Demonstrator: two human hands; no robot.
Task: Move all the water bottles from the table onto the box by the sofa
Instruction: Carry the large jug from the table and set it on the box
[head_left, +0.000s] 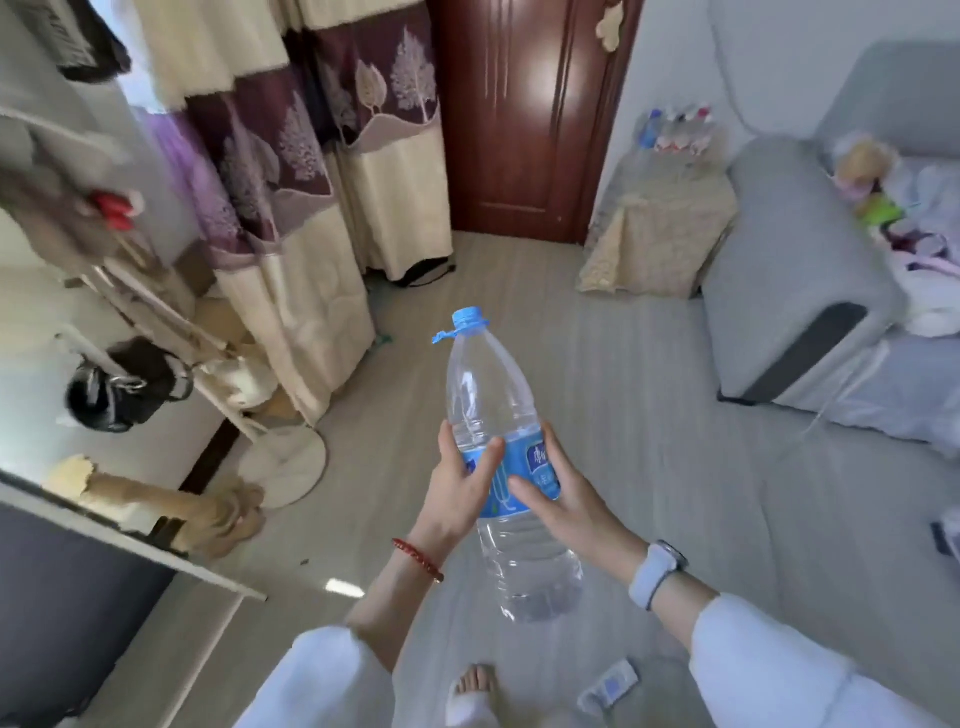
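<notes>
I hold a large clear water bottle (493, 400) with a blue cap and blue label in front of me, above the floor, tilted slightly left. My left hand (460, 483) grips it at the label from the left. From the right, my right hand (558, 488) lies against the label with its fingers spread. The box (660, 234), draped in a beige cloth, stands far ahead beside the grey sofa (789, 291). On the box stand several small bottles (675, 132) with blue and red labels.
A brown wooden door (524, 114) and patterned curtains (306, 171) stand ahead. At the left are a white coat rack (208, 358) with a round base and a table edge (130, 540). Toys and clothes lie on the sofa. A small packet (610, 686) lies by my foot.
</notes>
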